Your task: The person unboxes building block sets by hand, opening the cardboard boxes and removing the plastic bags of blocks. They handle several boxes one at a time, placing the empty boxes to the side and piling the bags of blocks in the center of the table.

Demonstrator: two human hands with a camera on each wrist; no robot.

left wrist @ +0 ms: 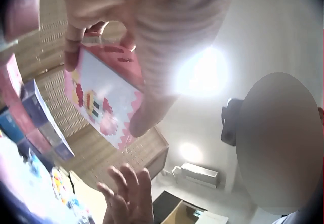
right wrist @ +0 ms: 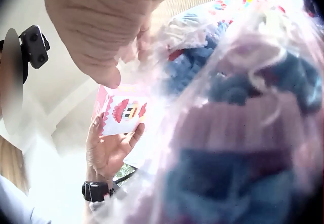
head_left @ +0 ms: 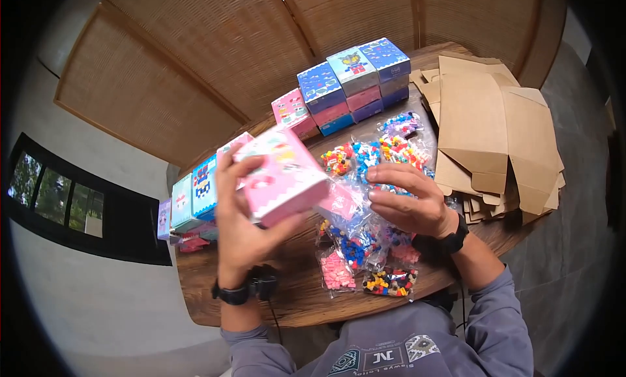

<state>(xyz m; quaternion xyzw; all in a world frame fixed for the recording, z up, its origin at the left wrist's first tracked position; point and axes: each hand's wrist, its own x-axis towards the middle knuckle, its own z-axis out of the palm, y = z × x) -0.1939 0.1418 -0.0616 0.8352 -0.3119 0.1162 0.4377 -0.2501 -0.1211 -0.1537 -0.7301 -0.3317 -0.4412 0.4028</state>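
Note:
The left hand (head_left: 244, 224) grips a pink and white box (head_left: 283, 175) by its sides, raised above the table's left half. In the left wrist view the fingers and thumb wrap round that box (left wrist: 104, 97), whose printed face shows. The right hand (head_left: 414, 201) is over the clear bags of coloured bricks (head_left: 355, 243), fingers extended and slightly bent, apart from the box. A pink card (head_left: 342, 202) lies among the bags. Close to the right wrist camera are blurred bags (right wrist: 233, 133); whether the right fingers touch one, I cannot tell.
Stacked boxes (head_left: 319, 87) stand at the table's back, with more boxes (head_left: 184, 201) along its left side. Flattened brown cardboard (head_left: 479, 126) is piled on the right. Behind the wooden table (head_left: 202, 286) stands a woven screen (head_left: 215, 51).

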